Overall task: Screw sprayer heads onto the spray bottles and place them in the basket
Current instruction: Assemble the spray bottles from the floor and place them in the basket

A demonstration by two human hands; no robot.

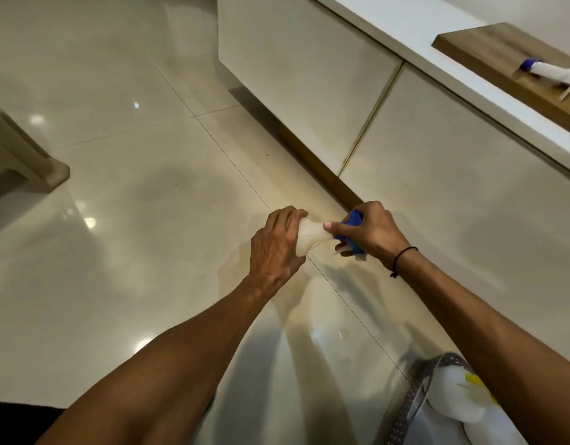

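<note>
1. Above the glossy cream floor tiles (123,194), a translucent white plastic spray bottle (309,234) is held sideways, its body clenched in the left hand (274,248).
2. At its three o'clock, the blue plastic sprayer head (352,220) is grasped by the right hand (370,234).
3. Cross-threading is risked if the head is turned tilted.
4. The grey dotted basket (415,396), at five o'clock, already holds a white bottle.

translucent bottle (309,236) sideways, blue sprayer head (352,220) attached
</note>
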